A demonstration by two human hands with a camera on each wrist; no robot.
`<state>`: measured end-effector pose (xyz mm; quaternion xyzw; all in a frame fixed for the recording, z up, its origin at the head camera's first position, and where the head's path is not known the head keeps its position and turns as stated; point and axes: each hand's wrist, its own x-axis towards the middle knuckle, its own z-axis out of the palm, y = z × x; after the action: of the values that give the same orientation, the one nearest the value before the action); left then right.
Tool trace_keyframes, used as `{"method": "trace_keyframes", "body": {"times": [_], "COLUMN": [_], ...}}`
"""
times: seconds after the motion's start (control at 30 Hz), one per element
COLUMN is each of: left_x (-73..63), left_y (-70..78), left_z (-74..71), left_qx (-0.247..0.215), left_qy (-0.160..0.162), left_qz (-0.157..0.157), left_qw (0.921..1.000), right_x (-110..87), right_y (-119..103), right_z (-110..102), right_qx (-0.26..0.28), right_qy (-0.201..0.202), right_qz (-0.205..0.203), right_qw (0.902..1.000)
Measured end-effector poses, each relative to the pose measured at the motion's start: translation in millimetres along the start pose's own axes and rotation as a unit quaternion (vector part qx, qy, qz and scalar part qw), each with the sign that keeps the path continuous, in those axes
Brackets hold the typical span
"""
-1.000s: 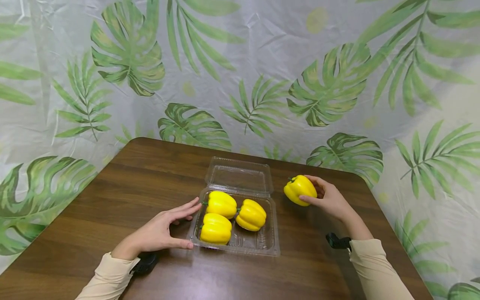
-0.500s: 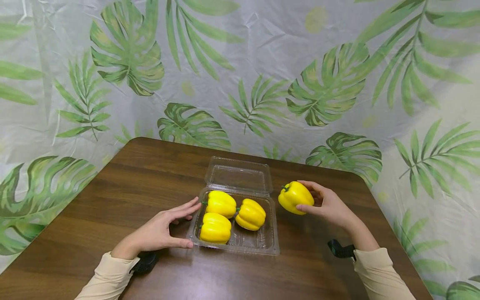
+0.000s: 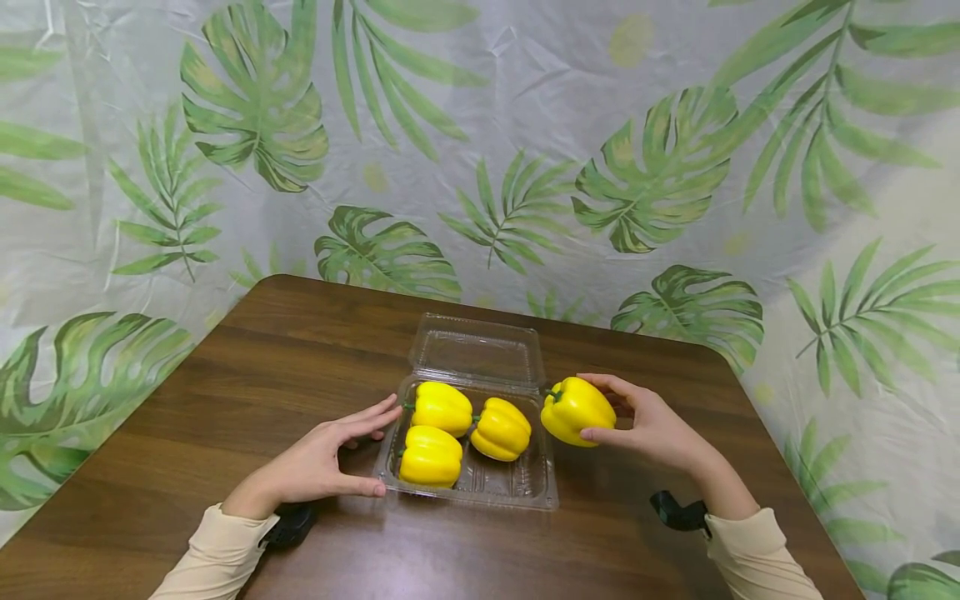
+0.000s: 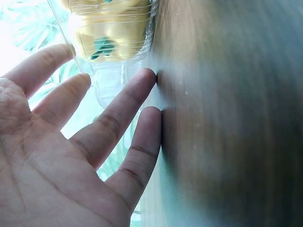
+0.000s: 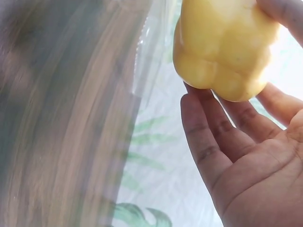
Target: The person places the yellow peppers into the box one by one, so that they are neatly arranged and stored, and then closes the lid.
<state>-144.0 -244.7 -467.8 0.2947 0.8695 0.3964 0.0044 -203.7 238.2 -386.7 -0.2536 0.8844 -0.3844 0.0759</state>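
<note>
A yellow bell pepper (image 3: pixel 576 412) with a green stem is held by my right hand (image 3: pixel 651 423), thumb on the near side and fingers behind; it is just right of the clear plastic clamshell container (image 3: pixel 495 497). Inside that container lie three more yellow bell peppers, two along the left side and one pepper (image 3: pixel 502 430) right of them. My left hand (image 3: pixel 318 467) stands at the container's left side with fingers extended, fingertips right at the rim. In the left wrist view two fingers (image 4: pixel 147 127) rest against the table, and the right wrist view shows the held pepper (image 5: pixel 222 52) between thumb and fingers.
The container's clear lid (image 3: pixel 477 350) lies folded back behind it. Everything stands on a brown wooden table (image 3: pixel 315 350) with rounded far corners. Behind the table hangs a leaf-printed curtain (image 3: pixel 525 125).
My right hand has carried the held pepper leftward and toward me, up to the container's right rim. The left hand, container and three peppers inside have stayed in place.
</note>
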Motion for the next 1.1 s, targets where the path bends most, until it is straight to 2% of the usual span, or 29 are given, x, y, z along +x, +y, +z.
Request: {"method": "trace_keyframes", "body": {"times": [0.2,0.5,1.1], "left_x": [0.0,-0.2,0.0], "left_y": [0.5,-0.9,-1.3], "left_z": [-0.2,-0.1,0.8], "left_qx": [-0.001,0.001,0.005], "left_qy": [-0.001,-0.003,-0.002], "left_qz": [0.0,-0.002,0.0], "left_qw": [1.0,1.0,1.0], "right_x": [-0.6,-1.2,1.1], "right_y": [-9,-17,-37], "right_z": [7,17,28], "right_qx": [-0.017,-0.061,-0.057], "right_qy": [-0.013,-0.025,-0.075], "right_qz": [-0.005,-0.045,-0.063], "right_qw": [0.9998,0.9968,0.9936]}}
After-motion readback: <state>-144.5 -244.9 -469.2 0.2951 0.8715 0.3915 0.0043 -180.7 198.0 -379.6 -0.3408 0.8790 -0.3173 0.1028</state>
